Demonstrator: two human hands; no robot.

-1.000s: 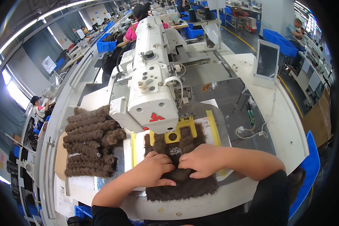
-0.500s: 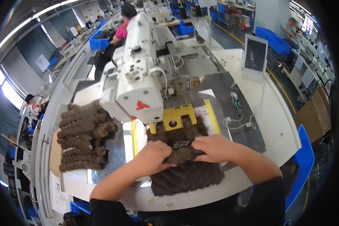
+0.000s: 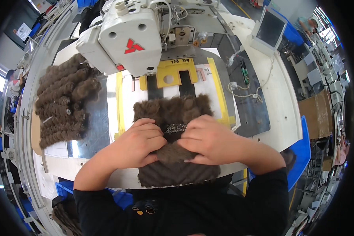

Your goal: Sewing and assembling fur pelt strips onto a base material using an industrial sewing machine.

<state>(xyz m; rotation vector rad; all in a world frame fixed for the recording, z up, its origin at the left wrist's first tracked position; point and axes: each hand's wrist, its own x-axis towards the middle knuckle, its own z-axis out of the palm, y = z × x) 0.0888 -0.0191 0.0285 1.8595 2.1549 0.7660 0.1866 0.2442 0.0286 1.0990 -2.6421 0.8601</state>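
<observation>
A brown furry fabric piece [image 3: 179, 174] lies before me at the front edge of the table. It has a dark middle patch with light stitched lettering, partly covered by my fingers. My left hand [image 3: 142, 141] is closed on its left side, fingers curled into the pile. On the opposite side, my right hand [image 3: 205, 138] pinches the same piece, thumb below and fingers above. Beyond it, a yellow clamp plate [image 3: 160, 82] with a round hole sits over a white template [image 3: 139, 95] with two black strips. The white sewing machine head [image 3: 124, 41] stands above that.
At the left lies a stack of brown furry pieces [image 3: 63, 104]. A small screen [image 3: 269, 29] stands at the back right, near a white cord [image 3: 259, 91] and a green-handled tool [image 3: 244, 74]. A blue bin [image 3: 301, 155] is beside the table's right edge.
Both hands have drawn the furry piece toward me, away from the yellow plate, uncovering the template and black strips. The view has tilted further down.
</observation>
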